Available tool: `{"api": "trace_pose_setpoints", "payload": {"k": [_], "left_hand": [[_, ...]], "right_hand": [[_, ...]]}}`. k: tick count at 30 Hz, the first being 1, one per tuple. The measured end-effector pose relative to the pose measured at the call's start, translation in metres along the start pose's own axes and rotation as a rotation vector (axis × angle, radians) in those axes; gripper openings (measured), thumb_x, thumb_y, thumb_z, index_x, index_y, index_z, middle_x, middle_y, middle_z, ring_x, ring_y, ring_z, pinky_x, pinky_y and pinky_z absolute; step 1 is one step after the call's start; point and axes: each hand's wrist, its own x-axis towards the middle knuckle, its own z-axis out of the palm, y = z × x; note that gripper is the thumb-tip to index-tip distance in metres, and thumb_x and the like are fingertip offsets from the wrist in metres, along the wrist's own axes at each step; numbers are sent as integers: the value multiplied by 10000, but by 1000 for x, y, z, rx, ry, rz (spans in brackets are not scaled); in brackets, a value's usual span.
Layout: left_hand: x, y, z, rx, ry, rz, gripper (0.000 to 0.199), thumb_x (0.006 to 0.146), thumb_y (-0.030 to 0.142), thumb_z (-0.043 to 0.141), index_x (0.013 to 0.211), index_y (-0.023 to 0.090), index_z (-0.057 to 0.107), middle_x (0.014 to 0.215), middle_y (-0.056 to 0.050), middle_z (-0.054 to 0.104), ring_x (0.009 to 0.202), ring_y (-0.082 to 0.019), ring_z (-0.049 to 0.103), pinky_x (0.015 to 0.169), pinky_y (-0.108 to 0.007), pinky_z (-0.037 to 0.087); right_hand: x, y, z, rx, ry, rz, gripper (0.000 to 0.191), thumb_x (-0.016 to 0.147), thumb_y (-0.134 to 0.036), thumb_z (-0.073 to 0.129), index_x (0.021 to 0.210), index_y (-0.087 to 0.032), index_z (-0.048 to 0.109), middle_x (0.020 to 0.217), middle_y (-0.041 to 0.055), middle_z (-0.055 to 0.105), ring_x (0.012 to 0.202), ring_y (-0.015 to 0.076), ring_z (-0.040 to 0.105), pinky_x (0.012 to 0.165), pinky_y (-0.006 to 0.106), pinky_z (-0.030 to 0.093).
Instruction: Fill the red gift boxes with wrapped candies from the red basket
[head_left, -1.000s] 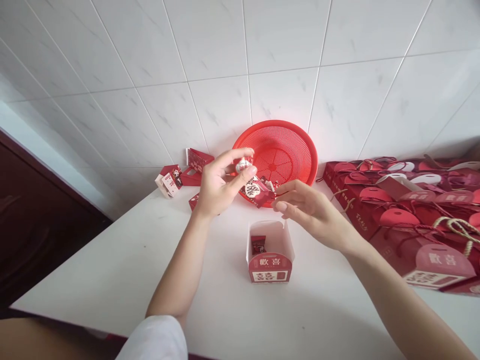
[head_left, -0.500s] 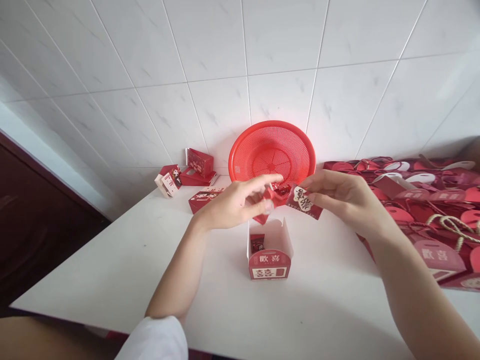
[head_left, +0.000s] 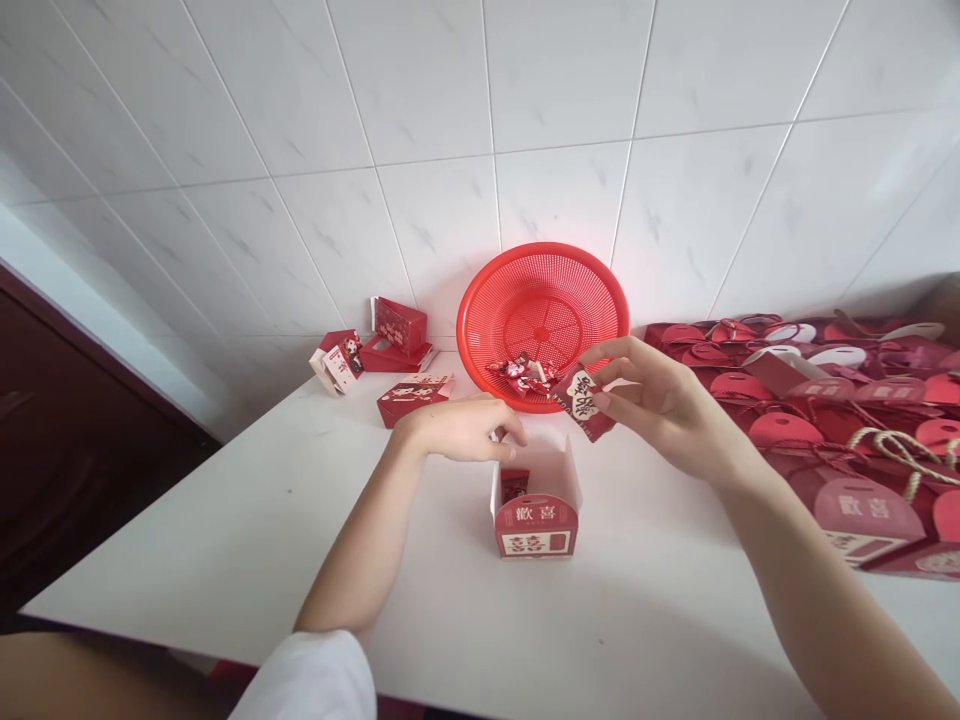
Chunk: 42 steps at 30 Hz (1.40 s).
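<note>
Head view: right hand (head_left: 664, 412) pinches a packet (head_left: 582, 402) by its edge, might drop it; left hand (head_left: 461, 430), can't tell its grip.

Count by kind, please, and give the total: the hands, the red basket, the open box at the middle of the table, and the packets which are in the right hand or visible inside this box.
Hands (left hand, right hand): 2
Red basket: 1
Open box: 1
Packets (held packet, packet in the box): 2
Total: 6
</note>
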Motion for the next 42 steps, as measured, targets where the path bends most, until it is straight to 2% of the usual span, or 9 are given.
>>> {"api": "trace_pose_setpoints", "payload": {"k": [3, 6, 10, 14, 20, 25, 30, 35, 42], "left_hand": [[7, 2, 0, 34, 31, 3, 315, 805, 234, 633, 1099, 235, 744, 1113, -26, 747, 981, -208, 667, 784, -249, 478], [12, 8, 0, 77, 7, -17, 399, 817, 254, 632, 1212, 242, 690, 1214, -24, 702, 1063, -213, 644, 849, -259, 477], [14, 10, 2, 68, -28, -19, 535, 774, 326, 717, 1296, 261, 626, 1331, -25, 632, 1192, -245, 586, 942, -288, 464], [13, 12, 4, 53, -49, 27, 669, 698, 363, 802, 1326, 283, 585, 1365, -23, 601, 1264, -268, 542, 997, -311, 443], [6, 17, 4, 74, -50, 14, 754, 694, 394, 802, 1377, 227, 530, 1384, -63, 560, 1268, -297, 528, 1001, -345, 448], [2, 22, 4, 93, -76, -13, 738, 683, 372, 793, 1366, 250, 541, 1439, -56, 500, 1317, -299, 484, 1035, -342, 419], [1, 27, 2, 65, -94, 38, 608, 694, 356, 772, 1270, 271, 594, 1348, -22, 556, 1250, -275, 535, 980, -318, 439], [3, 26, 1, 52, -73, 57, 619, 672, 285, 792, 1253, 236, 583, 1350, -37, 559, 1245, -259, 531, 960, -297, 445], [8, 18, 1, 64, -96, 49, 712, 688, 346, 794, 1352, 300, 542, 1355, -15, 561, 1251, -265, 540, 981, -309, 438]], "right_hand": [[-1, 3, 4, -18, -46, 0, 373, 915, -297, 612, 1280, -246, 558, 932, 34, 677, 740, 169, 687, 694, 345, 612], [-1, 6, 7, -41, -80, 20, 296, 919, -247, 567, 1213, -232, 593, 963, 43, 669, 799, 187, 699, 755, 377, 618], [1, 10, 12, -69, -49, 25, 226, 892, -194, 546, 1110, -221, 597, 980, 46, 677, 862, 206, 706, 788, 397, 616], [2, 11, 12, -110, -59, -35, 184, 868, -158, 556, 1038, -224, 578, 957, 26, 686, 830, 178, 699, 787, 367, 609], [0, 7, 6, -302, -232, -119, 180, 874, -106, 551, 1008, -214, 605, 917, 17, 712, 834, 167, 695, 759, 297, 570], [-5, -1, 1, -460, -334, -189, 197, 936, -101, 494, 1034, -212, 625, 950, 33, 736, 833, 168, 700, 738, 284, 548], [-9, -5, 2, -550, -387, -297, 275, 957, -77, 454, 1096, -211, 650, 983, 52, 725, 799, 151, 685, 706, 261, 524], [-7, 2, 10, -805, -367, -312, 366, 933, -69, 472, 1184, -240, 676, 929, 67, 710, 785, 178, 660, 700, 289, 509], [-9, -1, 3, -813, -341, -341, 379, 958, -76, 418, 1133, -238, 712, 902, 61, 693, 723, 155, 619, 619, 260, 447]]}}
